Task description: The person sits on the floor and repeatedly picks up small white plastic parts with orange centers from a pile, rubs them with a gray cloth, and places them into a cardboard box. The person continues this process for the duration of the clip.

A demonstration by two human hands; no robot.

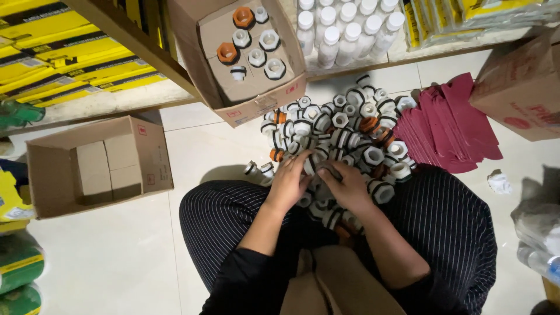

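A heap of white and orange plastic pipe fittings with black rings point(344, 125) lies on the tiled floor before my crossed legs in striped trousers. My left hand point(289, 184) and my right hand point(347, 185) meet over the near edge of the heap, fingers curled around one small white fitting point(319, 167) held between them. More fittings rest in my lap under my hands. A tilted cardboard box point(248, 55) at the shelf edge holds several fittings standing on a cardboard layer.
An empty open cardboard box point(99, 163) sits on the floor at left. Dark red sheets point(446, 128) are stacked at right beside another cardboard box point(522, 81). White bottles point(347, 29) and yellow packages point(64, 52) fill the shelf.
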